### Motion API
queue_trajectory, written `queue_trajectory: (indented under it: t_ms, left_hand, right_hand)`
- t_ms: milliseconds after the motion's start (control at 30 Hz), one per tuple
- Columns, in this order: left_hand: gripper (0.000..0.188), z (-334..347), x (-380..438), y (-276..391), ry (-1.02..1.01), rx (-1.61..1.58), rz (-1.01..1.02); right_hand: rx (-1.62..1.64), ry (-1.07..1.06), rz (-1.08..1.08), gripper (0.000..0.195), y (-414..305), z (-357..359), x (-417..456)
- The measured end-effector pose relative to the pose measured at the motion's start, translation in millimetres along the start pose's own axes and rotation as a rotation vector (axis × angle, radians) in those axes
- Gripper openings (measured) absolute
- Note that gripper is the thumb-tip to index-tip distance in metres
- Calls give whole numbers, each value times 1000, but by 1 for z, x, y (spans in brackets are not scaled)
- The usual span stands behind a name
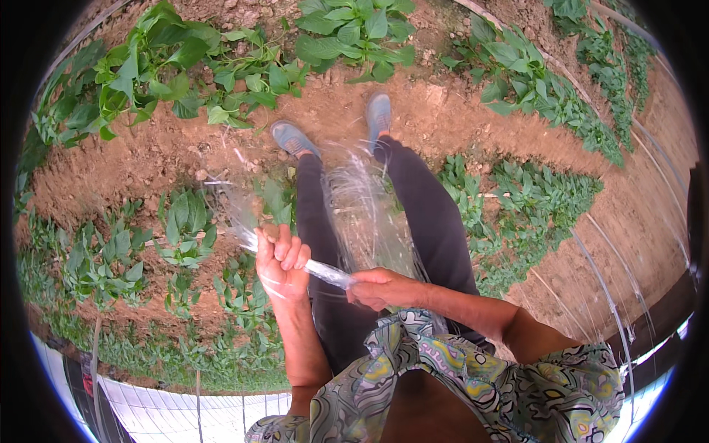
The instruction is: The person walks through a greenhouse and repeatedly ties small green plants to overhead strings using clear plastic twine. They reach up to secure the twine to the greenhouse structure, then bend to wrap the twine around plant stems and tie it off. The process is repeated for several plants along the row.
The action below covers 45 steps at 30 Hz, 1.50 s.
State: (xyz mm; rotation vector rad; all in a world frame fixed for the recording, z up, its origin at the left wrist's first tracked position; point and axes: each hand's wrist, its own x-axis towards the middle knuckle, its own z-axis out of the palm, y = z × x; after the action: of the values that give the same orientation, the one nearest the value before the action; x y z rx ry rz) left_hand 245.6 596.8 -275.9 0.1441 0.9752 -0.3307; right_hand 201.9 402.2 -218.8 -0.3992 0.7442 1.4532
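Observation:
A thin bundle of clear, shiny plastic strands (pixel 329 273) is stretched between my two hands, above my thighs. My left hand (pixel 285 260) is closed around it, palm turned up, and a few strands cross the wrist. Beyond that hand the bundle fans out into blurred loose ends (pixel 238 213). My right hand (pixel 382 289) grips the other part of the bundle, with the fingers partly hidden. More translucent strands (pixel 368 205) hang in a blurred curtain between my legs, down towards the ground.
Leafy green plants (pixel 354 33) grow in rows on bare brown soil (pixel 432 105), ahead and on both sides. My shoes (pixel 293 138) stand in a soil path between rows. Pale hoses or cords (pixel 609 304) run across the ground at right. Thin posts (pixel 198 390) rise at lower left.

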Motion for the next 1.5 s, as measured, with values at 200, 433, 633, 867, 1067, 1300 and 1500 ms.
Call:
queue_trajectory:
  t_ms: [200, 433, 633, 867, 1067, 1300, 1500]
  left_hand:
    - [30, -4, -38, -6, 22, -155, -14]
    - [37, 65, -115, -19, -259, 193, 498]
    - [38, 102, -160, 33, -354, 92, 654]
    - [29, 105, -151, 92, -313, 233, 697]
    - [29, 54, -102, 102, -137, 155, 509]
    - [29, 21, -200, 221, 290, 646, 726]
    - [7, 78, -272, 284, 637, 982, 1187]
  right_hand:
    - [-445, -142, -26, 22, -8, -11, -29]
    - [-572, -381, -128, 23, 10, -50, -86]
    - [-613, -448, -195, 33, 31, -69, -135]
    - [-377, -247, 278, 32, 66, -115, -195]
    - [-127, 418, -11, 40, 66, -150, -176]
    - [-532, 733, -615, 25, -9, -203, -10]
    - [-622, 1069, -654, 19, -34, -283, 56]
